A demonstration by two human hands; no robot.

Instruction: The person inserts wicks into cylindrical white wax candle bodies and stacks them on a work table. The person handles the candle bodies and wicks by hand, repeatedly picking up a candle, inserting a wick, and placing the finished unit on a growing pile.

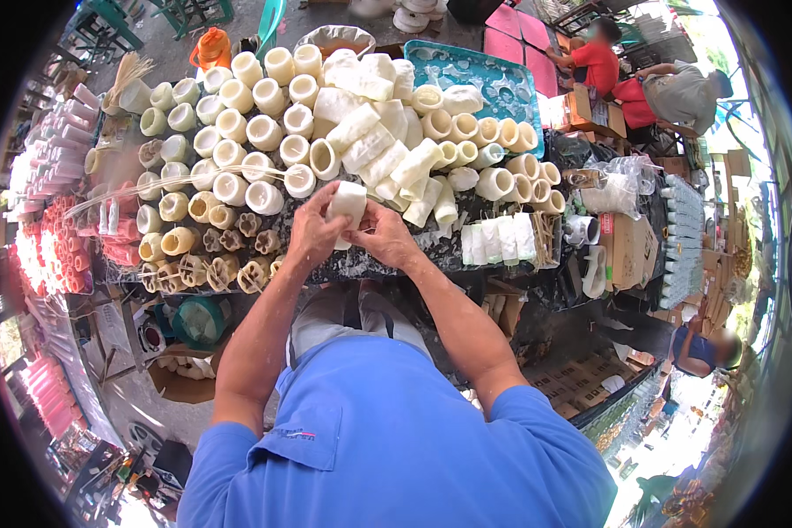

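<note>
Over the near edge of the table, a white, smooth, cylinder-like wax piece [348, 202] is held between both my hands. My left hand [312, 231] grips it from the left side. On the lower right of the piece, the fingers of my right hand [385, 236] are closed against it. Just beyond stand many hollow cream wax cylinders [264, 132] in rows. To their right lies a heap of whitish wrapped-looking cylinders [374, 150]. Flower-shaped hollow pieces [248, 225] and brown-tinged ones [223, 271] sit left of my left hand.
Several white cylinders [500, 239] lie side by side on the right. A teal tray [517, 88] with white residue is at the back right. Thin sticks [106, 204] lie across the left. Pink cylinders [62, 154] stand far left. People [678, 97] sit beyond the right side.
</note>
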